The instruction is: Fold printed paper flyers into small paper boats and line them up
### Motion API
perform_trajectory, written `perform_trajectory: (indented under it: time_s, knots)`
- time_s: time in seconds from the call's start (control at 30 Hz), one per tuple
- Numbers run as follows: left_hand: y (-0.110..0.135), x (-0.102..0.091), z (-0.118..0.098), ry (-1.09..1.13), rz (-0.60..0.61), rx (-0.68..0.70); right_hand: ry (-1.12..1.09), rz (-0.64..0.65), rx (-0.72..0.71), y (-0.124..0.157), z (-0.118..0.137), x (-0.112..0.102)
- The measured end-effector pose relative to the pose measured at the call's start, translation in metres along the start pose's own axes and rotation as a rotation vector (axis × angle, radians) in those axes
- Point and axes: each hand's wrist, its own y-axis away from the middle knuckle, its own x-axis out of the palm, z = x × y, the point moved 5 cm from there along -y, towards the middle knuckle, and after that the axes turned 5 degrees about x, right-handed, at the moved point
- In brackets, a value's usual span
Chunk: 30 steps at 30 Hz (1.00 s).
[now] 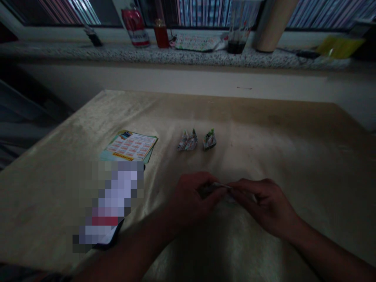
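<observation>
My left hand and my right hand meet low over the table, fingers pinched together on a small folded piece of paper held between them. Most of the paper is hidden by my fingers. Beyond my hands, two small folded paper boats stand on the cloth, one on the left and one just to its right. A stack of printed leaflets lies flat to the left of them.
A pale cloth covers the table. A blurred-out object lies at the near left. On the stone window sill behind stand a red can, a red cup, a glass, a paper tube and loose papers.
</observation>
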Motion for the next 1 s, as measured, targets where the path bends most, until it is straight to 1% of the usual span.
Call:
perform_trajectory:
  time_s: [0.1,0.17,0.27,0.37,0.43,0.5,0.63,0.7,0.83,0.9,1.0]
  knots:
    - [0.002,0.0,-0.012,-0.276,-0.038,0.261,0.049,0.041,-0.032,0.001,0.002,0.005]
    - [0.004,0.002,-0.016,-0.399,-0.045,0.378,0.064,0.036,-0.07,0.0,0.006,0.005]
    - [0.007,0.003,-0.018,-0.476,-0.052,0.453,0.081,0.022,-0.107,0.0,0.01,0.003]
    - [0.008,0.001,-0.019,-0.439,-0.042,0.451,0.078,0.042,-0.1,0.0,0.011,0.002]
    - [0.007,0.0,-0.018,-0.374,-0.007,0.413,0.058,0.043,-0.075,0.001,0.009,0.001]
    - [0.004,-0.002,-0.015,-0.286,0.036,0.331,0.03,0.032,-0.047,0.001,0.008,0.0]
    - [-0.002,-0.005,-0.006,-0.029,0.067,0.073,-0.023,0.005,-0.03,0.001,0.007,-0.003]
    - [-0.003,-0.005,-0.002,0.079,0.063,-0.025,-0.051,0.0,-0.02,0.001,0.005,-0.004]
    - [-0.002,-0.003,0.003,0.208,0.06,-0.111,-0.126,0.021,0.032,0.0,0.0,-0.003]
    - [-0.001,0.0,0.007,0.315,0.058,-0.186,-0.141,0.023,0.04,0.0,0.0,-0.003]
    - [-0.001,0.006,0.011,0.468,0.09,-0.302,-0.166,-0.003,0.042,-0.001,0.002,-0.005]
